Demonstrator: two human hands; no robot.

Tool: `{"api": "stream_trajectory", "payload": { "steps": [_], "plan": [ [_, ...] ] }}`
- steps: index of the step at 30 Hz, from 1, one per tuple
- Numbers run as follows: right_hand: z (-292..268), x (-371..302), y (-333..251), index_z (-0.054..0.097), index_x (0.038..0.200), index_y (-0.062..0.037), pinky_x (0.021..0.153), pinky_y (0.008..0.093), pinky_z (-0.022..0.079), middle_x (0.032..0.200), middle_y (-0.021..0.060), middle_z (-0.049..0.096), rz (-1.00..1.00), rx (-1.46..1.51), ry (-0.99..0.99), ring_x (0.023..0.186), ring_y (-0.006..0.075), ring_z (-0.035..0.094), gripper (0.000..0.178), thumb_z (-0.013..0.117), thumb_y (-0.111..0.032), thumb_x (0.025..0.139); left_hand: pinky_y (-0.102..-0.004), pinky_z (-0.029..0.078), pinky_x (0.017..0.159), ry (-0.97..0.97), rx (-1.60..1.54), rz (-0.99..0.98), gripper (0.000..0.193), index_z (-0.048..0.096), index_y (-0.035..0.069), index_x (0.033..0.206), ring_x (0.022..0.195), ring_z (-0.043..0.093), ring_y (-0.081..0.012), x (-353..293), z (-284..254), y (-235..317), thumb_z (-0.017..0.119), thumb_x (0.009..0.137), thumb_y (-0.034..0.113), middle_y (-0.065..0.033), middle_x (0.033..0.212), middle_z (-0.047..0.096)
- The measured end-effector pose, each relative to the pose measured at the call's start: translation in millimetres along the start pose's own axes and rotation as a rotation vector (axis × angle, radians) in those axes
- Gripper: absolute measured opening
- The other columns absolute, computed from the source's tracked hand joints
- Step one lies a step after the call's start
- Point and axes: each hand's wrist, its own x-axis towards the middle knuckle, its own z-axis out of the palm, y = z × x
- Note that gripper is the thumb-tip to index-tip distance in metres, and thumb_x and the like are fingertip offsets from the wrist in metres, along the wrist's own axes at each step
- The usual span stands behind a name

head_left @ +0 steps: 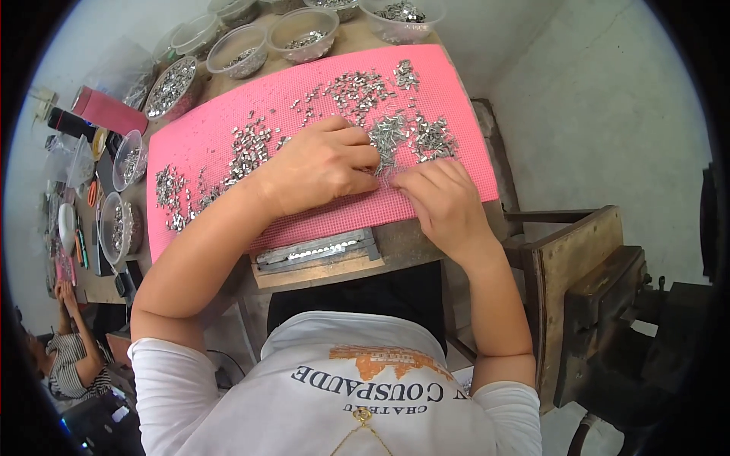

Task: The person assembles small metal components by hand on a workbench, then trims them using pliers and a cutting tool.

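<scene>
My left hand (323, 166) rests over the pink textured mat (319, 216), its fingers curled together at the near edge of a pile of thin silvery metal pins (386, 137). Close beside it, my right hand (445, 199) has its thumb and fingers pinched near the same pile. Whatever lies between the fingertips of either hand is too small to make out. Short shiny metal pieces (356, 93) lie in loose heaps beyond my hands, with another heap (249, 148) left of my left wrist. More slim metal parts (432, 139) lie just beyond my right hand.
At the near table edge sits a metal fixture (312, 252) with a row of shiny pieces. Clear plastic bowls (303, 36) of metal parts line the far and left sides. A pink tumbler (110, 110) stands left; another person (76, 349) sits at far left. A wooden stand (582, 251) stands right.
</scene>
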Motion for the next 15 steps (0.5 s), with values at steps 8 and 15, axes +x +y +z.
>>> {"api": "stream_trajectory", "payload": {
  "steps": [8,15],
  "plan": [
    [4,18,2,0.062,0.077,-0.0045,0.075,0.0384,0.044,0.081,0.0079,0.056,-0.035,-0.076,-0.099,0.082,0.0255,0.059,0.003,0.059,-0.004,0.078,-0.0327,0.046,0.078,-0.108,0.131,0.258,0.006,0.064,0.013,0.069,0.080,0.055,-0.0167,19,1,-4,0.062,0.067,0.018,0.0023,0.074,0.052],
    [0,16,-1,0.059,0.080,-0.0051,0.076,0.0387,0.043,0.082,0.0088,0.055,0.005,-0.097,-0.109,0.085,0.0257,0.058,0.003,0.057,-0.003,0.079,-0.0333,0.045,0.074,0.006,0.155,0.256,0.010,0.056,0.011,0.070,0.073,0.055,-0.0171,14,15,-6,0.063,0.068,0.017,-0.0003,0.073,0.051]
  ]
}}
